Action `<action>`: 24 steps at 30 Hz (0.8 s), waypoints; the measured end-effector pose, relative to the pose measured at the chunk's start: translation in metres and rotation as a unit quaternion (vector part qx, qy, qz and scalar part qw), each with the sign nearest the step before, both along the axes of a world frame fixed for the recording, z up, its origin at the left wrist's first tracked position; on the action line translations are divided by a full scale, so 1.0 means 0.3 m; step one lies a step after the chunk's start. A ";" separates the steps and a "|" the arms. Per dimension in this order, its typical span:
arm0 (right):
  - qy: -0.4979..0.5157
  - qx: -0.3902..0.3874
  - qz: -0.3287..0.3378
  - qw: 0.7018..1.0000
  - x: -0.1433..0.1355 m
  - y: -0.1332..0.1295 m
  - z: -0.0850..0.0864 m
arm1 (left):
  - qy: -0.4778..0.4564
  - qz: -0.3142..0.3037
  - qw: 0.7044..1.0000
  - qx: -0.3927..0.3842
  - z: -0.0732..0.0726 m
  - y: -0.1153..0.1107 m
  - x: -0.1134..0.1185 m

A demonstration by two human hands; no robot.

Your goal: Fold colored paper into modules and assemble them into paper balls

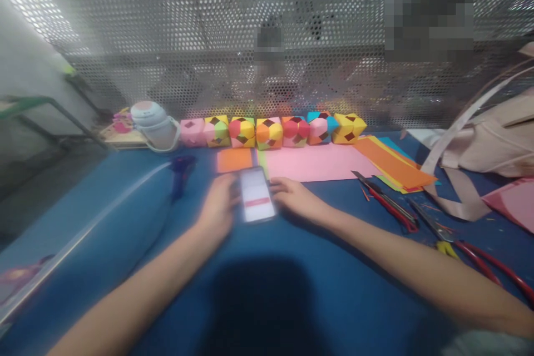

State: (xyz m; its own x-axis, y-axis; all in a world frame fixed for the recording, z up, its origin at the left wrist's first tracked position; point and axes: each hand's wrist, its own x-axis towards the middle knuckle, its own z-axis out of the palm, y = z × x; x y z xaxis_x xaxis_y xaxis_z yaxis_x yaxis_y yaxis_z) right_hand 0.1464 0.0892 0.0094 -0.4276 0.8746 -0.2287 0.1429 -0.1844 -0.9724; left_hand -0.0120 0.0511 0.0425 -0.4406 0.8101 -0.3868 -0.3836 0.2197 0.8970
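A smartphone with a lit white screen and a reddish bar across it is tilted up just above the blue table. My left hand grips its left edge, somewhat smeared by motion. At the right edge, my right hand has its bent fingers against the phone; the fingertips are partly hidden. Just beyond the phone lie a small orange sheet and a wide pink sheet.
Folded-paper polyhedra line the mesh wall. A white lidded bucket and dark glue gun are left. Orange strips, a utility knife, red-handled scissors and a beige bag are right.
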 end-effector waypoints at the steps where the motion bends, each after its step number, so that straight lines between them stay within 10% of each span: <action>1: 0.019 -0.020 -0.011 1.000 -0.002 -0.002 0.002 | -0.005 0.008 1.000 -0.009 -0.001 0.004 -0.005; 24: 0.213 -0.182 -0.099 0.955 -0.073 -0.054 -0.008 | -0.051 -0.075 0.996 -0.018 -0.002 -0.019 -0.030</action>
